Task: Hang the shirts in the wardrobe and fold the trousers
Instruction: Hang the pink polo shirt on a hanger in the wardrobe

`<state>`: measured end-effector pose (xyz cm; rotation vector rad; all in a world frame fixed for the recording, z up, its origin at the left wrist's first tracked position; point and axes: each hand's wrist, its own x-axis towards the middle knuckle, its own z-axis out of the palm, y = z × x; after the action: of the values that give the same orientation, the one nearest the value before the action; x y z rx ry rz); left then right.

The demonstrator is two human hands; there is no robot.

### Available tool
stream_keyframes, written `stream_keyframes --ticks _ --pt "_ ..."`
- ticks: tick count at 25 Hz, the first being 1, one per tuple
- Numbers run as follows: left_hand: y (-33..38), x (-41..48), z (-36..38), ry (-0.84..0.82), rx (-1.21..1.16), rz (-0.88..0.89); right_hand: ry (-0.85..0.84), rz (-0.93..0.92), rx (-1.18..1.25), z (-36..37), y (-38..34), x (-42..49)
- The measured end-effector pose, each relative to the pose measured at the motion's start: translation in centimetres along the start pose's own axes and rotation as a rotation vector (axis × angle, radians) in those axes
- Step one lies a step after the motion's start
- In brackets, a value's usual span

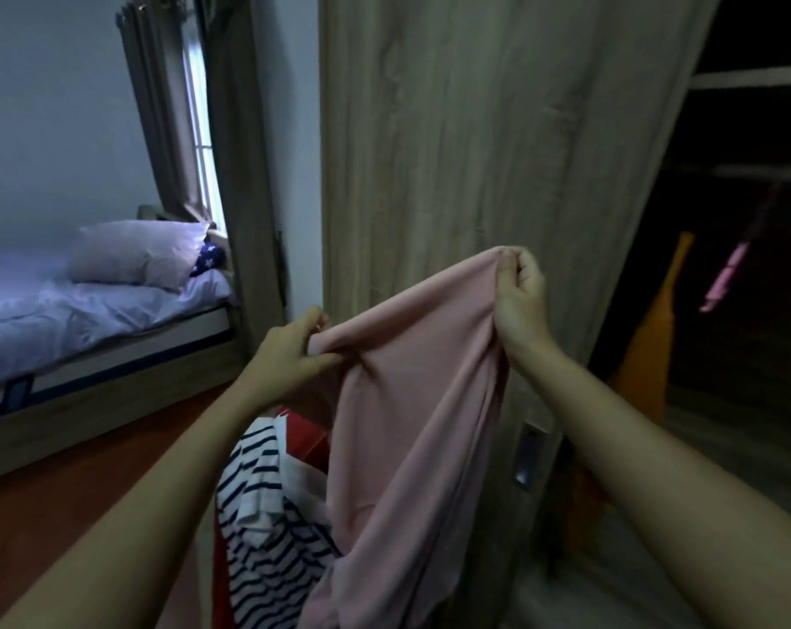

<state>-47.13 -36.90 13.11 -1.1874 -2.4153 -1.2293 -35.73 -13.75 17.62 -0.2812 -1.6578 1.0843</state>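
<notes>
Forearms come up from the bottom edge, and both hands are on the pink garment (411, 401). The left hand (293, 351) has its fingers curled into a bunched corner of the cloth. The right hand (518, 292) pinches the other end of the same edge between thumb and fingertips. That edge is pulled taut between them, climbing from low on the left to high on the right, and the rest of the cloth drops straight down below the hands, out past the bottom of the view. Shirt hem or trouser waistband? Cannot tell from here.

Here is what the next move turns on: the dark wardrobe opening (747, 220) lies off to the right, beyond the right hand, and the right hand is the higher one and the nearer one to it. The wardrobe door (475, 129) stands directly behind the garment.

Just below the left forearm a striped shirt (257, 515) lies crumpled on something red, waiting its turn. Inside the wardrobe an orange garment (652, 347) hangs, with a pink hanger (724, 274) near it. Well apart on the left, the bed (89, 311) and its pillow (135, 251).
</notes>
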Motion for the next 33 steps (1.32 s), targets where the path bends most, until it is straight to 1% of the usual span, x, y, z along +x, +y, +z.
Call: stream_keyframes --ticks 2,3,4,5,6,7,8,10,11,12,13,14,15,16,17,19,20,21,22,23,24,25,27,29,31,33 --pt "4.9 -0.6 0.1 -0.100 -0.137 0.029 -0.036 0.047 -0.194 -4.0 0.5 1.3" --pt "7.3 -0.7 0.6 -0.107 -0.204 0.002 -0.092 0.085 -0.342 -5.9 0.9 1.5" --pt "9.8 -0.7 1.3 -0.094 -0.292 -0.057 -0.145 0.120 -0.484 -7.5 1.3 1.3" --pt "11.8 -0.4 2.4 -0.080 -0.397 -0.134 -0.171 0.139 -0.576 -9.1 1.4 0.6" --pt "13.6 0.0 3.7 -0.073 -0.486 -0.206 -0.176 0.134 -0.598 -10.3 1.3 -0.4" --pt "15.1 0.4 5.2 -0.072 -0.551 -0.261 -0.165 0.112 -0.568 -11.2 0.9 -1.6" --pt "16.6 0.8 6.8 -0.087 -0.611 -0.296 -0.148 0.093 -0.513 -12.2 0.1 -2.9" --pt "19.2 1.1 9.8 -0.132 -0.756 -0.311 -0.141 0.116 -0.318 -14.4 -1.8 -5.4" --pt "20.2 1.2 11.0 -0.138 -0.826 -0.299 -0.189 0.162 -0.194 -15.6 -3.3 -6.6" --pt "21.1 1.2 11.9 -0.133 -0.879 -0.286 -0.280 0.205 -0.109 -16.9 -4.3 -7.6" --pt "22.0 1.3 12.7 -0.119 -0.917 -0.272 -0.400 0.222 -0.123 -18.3 -5.1 -8.4" --pt "22.8 1.4 13.1 -0.097 -0.947 -0.260 -0.510 0.200 -0.260 -19.5 -5.2 -9.1" --pt "23.4 1.6 13.3 -0.081 -0.971 -0.252 -0.554 0.153 -0.430 -20.5 -4.7 -9.6" --pt "24.3 1.6 13.4 -0.075 -0.989 -0.257 -0.519 0.111 -0.530 -21.6 -3.7 -9.8" --pt "24.9 1.5 13.4 -0.085 -1.016 -0.272 -0.425 0.120 -0.518 -22.5 -3.1 -9.9" --pt "25.6 1.0 13.4 -0.159 -1.139 -0.287 -0.237 0.255 -0.259 -23.9 -2.5 -9.5" --pt "25.7 0.5 13.7 -0.240 -1.230 -0.277 -0.172 0.315 -0.129 -24.3 -2.8 -9.1" --pt "25.3 -0.2 14.3 -0.328 -1.282 -0.228 -0.128 0.352 -0.057 -24.7 -3.3 -8.8" --pt "24.5 -0.8 15.2 -0.395 -1.252 -0.144 -0.103 0.344 -0.050 -25.1 -3.7 -8.3" --pt "23.5 -1.3 16.4 -0.427 -1.130 -0.049 -0.090 0.306 -0.083 -25.3 -4.1 -7.8" --pt "22.5 -1.9 17.6 -0.408 -0.970 0.030 -0.087 0.265 -0.133 -25.5 -4.6 -7.5" --pt "21.8 -2.3 18.7 -0.348 -0.814 0.062 -0.096 0.228 -0.172 -25.7 -4.9 -7.3" --pt "21.3 -2.6 20.0 -0.213 -0.632 0.033 -0.109 0.177 -0.276 -26.3 -5.1 -7.4" --pt "21.8 -2.2 20.1 -0.101 -0.503 0.063 -0.103 0.113 -0.441 -27.1 -5.5 -7.9" --pt "22.4 -2.0 19.6 -0.040 -0.382 0.103 -0.055 0.063 -0.583 -28.2 -6.1 -8.5" --pt "22.6 -1.7 19.2 -0.032 -0.270 0.113 0.022 0.074 -0.644 -29.2 -6.4 -8.7"
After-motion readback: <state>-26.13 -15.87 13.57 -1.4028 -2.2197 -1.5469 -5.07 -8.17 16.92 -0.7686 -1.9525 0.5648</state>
